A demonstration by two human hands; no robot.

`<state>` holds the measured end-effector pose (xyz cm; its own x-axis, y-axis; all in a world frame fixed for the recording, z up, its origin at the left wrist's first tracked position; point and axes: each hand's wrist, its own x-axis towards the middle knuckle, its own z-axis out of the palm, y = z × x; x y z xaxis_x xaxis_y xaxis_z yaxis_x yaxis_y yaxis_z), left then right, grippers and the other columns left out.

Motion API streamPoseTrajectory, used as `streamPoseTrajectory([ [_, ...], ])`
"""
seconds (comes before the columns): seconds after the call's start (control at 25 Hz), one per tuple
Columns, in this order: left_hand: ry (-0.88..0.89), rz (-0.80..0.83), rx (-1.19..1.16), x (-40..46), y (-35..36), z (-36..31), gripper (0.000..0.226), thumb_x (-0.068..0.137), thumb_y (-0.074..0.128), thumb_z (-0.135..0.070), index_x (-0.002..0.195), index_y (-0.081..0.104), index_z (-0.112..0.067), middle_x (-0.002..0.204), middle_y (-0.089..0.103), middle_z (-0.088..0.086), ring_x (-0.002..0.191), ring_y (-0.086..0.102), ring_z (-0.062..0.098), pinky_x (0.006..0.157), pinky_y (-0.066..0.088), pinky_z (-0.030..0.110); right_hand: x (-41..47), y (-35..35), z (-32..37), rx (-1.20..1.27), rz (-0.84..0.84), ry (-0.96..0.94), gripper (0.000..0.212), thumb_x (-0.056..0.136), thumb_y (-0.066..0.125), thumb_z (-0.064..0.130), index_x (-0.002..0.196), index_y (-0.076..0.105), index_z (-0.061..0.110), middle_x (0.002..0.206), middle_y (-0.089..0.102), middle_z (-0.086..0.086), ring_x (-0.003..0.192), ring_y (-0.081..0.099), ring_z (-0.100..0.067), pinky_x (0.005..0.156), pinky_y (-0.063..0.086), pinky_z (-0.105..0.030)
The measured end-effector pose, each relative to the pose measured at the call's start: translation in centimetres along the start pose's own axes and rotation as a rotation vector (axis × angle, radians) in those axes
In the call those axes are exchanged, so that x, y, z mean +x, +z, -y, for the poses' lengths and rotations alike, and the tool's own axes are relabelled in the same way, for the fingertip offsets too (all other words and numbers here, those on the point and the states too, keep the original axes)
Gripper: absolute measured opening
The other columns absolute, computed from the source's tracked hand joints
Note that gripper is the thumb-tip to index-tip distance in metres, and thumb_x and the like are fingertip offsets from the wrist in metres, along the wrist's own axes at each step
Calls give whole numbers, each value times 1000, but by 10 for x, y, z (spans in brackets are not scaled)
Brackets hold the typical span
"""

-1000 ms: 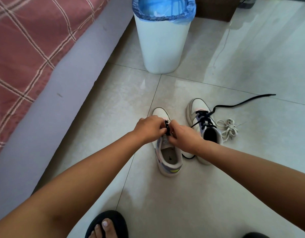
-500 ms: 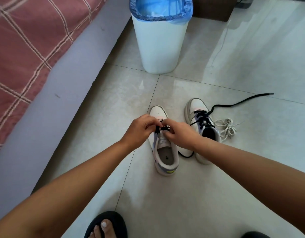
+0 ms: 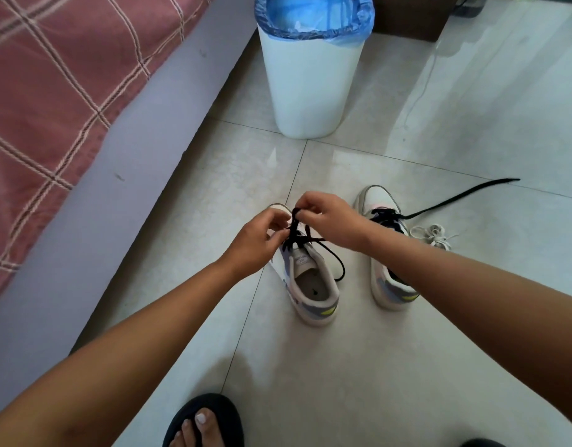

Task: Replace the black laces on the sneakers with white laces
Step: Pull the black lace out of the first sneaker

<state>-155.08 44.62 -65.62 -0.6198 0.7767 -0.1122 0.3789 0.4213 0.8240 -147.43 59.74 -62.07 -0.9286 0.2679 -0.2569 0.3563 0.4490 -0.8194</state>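
Early days: both hands pinching the black lace out of the left sneaker, right sneaker half-unlaced, white laces untouched on floor.

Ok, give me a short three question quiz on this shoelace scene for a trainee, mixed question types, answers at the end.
1. True or false: the right hand pinches the black lace of the left sneaker.
2. Multiple choice: the bundle of white laces lies A) inside the trash bin, B) on the floor beside the right sneaker, C) on the bed.
3. Fill in: the bin is lined with a ____ bag.

Key: 1 true; 2 B; 3 blue.
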Motion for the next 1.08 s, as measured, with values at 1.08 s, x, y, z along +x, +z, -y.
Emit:
streamPoseTrajectory([
  [1.08,-277,-56,-730,13,-14,-57,33,97,43,-12,70,61,-5,61,61,2,62,58,15,77,56,31,29,-34,4,371,-74,519,63,93,35,61,89,58,2,77,63,-16,57,59,-22,50,48,-25],
])
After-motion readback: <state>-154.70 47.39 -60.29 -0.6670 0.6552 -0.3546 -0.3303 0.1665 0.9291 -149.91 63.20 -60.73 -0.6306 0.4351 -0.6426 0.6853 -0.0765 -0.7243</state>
